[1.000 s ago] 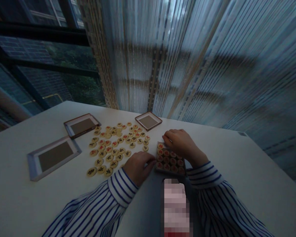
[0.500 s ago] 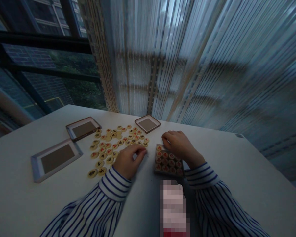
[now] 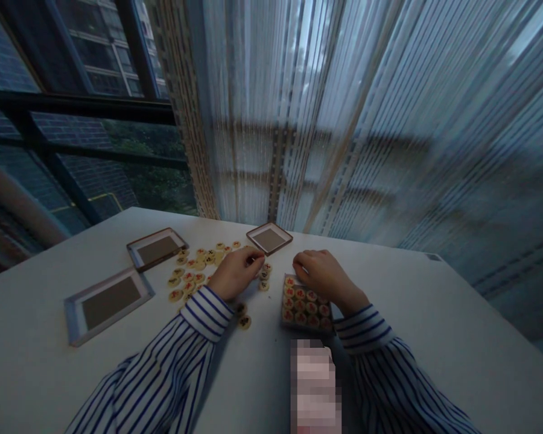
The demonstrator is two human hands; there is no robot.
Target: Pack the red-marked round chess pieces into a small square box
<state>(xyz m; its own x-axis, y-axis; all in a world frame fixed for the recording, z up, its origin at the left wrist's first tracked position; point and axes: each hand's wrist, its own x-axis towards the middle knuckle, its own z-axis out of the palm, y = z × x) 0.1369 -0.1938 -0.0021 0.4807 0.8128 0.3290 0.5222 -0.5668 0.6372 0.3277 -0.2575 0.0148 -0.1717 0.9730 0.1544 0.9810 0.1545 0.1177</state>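
Round Chinese chess pieces (image 3: 189,277) with red or black characters lie scattered on the white table, partly hidden by my left hand (image 3: 236,272). That hand is closed, thumb and fingertips together at the far right side of the spread; what they pinch, if anything, cannot be made out. A few pieces (image 3: 264,276) lie just right of its fingers. To the right stands a small box (image 3: 284,325) with rows of red-marked pieces (image 3: 300,306). Over its far right part, my right hand (image 3: 326,276) is curled closed, hiding that corner; its fingertips' contents are hidden.
Two shallow tray-like lids, a brown-rimmed one (image 3: 131,256) and a pale one (image 3: 75,336), lie at the left. Another shallow tray (image 3: 280,246) is at the back edge. A string curtain (image 3: 262,120) and a window (image 3: 81,108) stand behind the table.
The view has tilted up slightly. My left hand has moved forward over the scattered pieces, and two pieces now show right of its wrist. My right hand stays over the box.
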